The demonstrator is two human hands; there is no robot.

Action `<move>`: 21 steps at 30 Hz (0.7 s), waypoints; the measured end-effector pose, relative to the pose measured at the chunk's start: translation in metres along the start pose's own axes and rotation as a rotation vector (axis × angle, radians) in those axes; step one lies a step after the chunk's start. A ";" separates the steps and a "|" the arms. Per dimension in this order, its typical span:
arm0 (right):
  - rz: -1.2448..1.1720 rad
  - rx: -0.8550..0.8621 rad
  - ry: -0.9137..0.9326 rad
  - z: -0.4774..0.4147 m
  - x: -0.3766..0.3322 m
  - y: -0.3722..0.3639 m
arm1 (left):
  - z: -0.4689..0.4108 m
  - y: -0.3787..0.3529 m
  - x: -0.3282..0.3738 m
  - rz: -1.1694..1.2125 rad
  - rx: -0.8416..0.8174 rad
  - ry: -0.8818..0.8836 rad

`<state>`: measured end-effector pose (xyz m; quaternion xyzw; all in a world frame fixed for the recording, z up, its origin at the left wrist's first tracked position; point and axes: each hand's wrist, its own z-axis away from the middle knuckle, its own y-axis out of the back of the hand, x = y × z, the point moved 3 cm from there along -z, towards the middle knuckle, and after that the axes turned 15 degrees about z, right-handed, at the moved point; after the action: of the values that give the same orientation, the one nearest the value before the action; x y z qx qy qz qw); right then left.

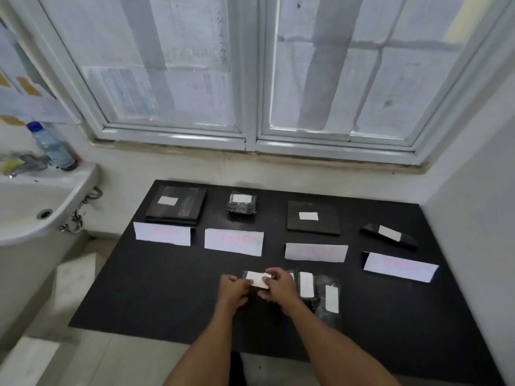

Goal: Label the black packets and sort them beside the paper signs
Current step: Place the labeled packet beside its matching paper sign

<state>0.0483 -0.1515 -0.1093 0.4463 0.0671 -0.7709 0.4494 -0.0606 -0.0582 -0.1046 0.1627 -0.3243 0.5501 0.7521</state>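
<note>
Both hands meet over the near middle of the black table [167, 288]. My left hand [233, 288] and my right hand [277, 285] pinch a white label [257, 280] lying on a black packet that the hands mostly hide. To the right lie two more labelled black packets [306, 285] [331, 299]. Four white paper signs with faint pink writing stand in a row [163, 233] [234, 242] [316, 252] [401, 267]. Behind each sign lies a labelled black packet [177, 206] [242, 204] [313, 218] [388, 235].
A white washbasin [36, 207] with a tap and a plastic bottle [51, 146] is at the left. A paper-covered window [250, 65] runs along the wall behind the table. A white wall [473, 190] closes the right side. Pale floor tiles lie below.
</note>
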 end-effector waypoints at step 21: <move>0.127 0.361 0.091 -0.042 -0.058 0.136 | -0.035 -0.131 0.102 -0.294 -0.223 -0.235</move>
<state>0.1884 -0.1732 -0.0508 0.5574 -0.0804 -0.7197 0.4061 0.0911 -0.0088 -0.0477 0.1872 -0.4413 0.3724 0.7947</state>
